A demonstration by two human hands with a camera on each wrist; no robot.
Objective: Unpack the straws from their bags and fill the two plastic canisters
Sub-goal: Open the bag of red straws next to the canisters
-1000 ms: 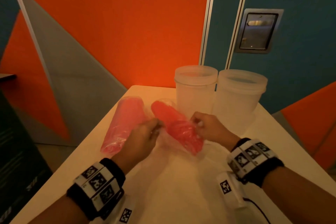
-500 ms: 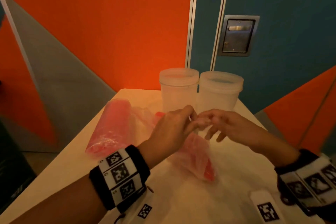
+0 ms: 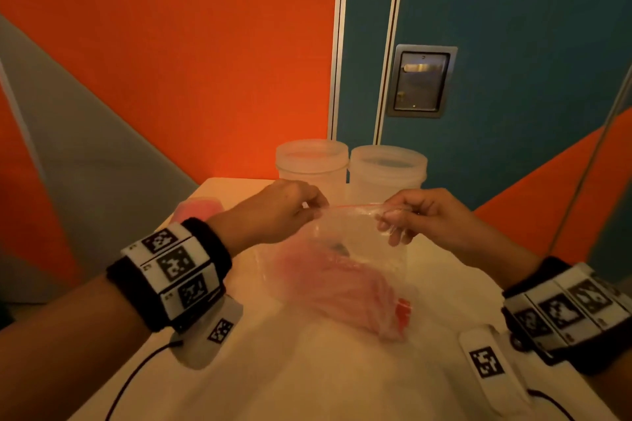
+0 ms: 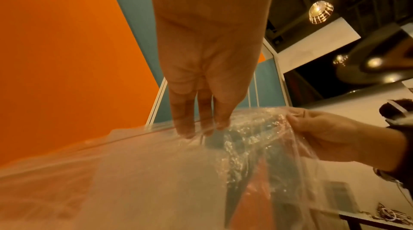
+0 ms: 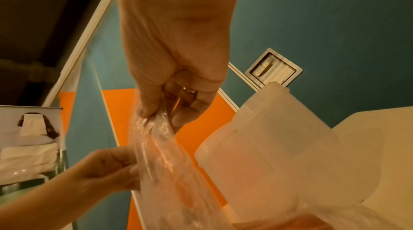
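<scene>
Backdrop: orange, grey, teal wall panels behind a pale worktop (image 3: 307,379)
Canisters: two (image 3: 312,164) (image 3: 388,171), side by side
Bags: two; one (image 3: 342,270) lifted, one (image 3: 200,210) lying flat
Left hand (image 3: 273,212): pinching the lifted bag's top edge
Right hand (image 3: 424,215): pinching the same edge

Plastic canisters: two, the left canister (image 3: 313,164) and the right canister (image 3: 388,170), side by side; straw bags: two, one clear bag (image 3: 345,270) of red straws and one pink bag (image 3: 200,209); hands: two; marker wristbands: two; worktop (image 3: 307,369): one.
</scene>
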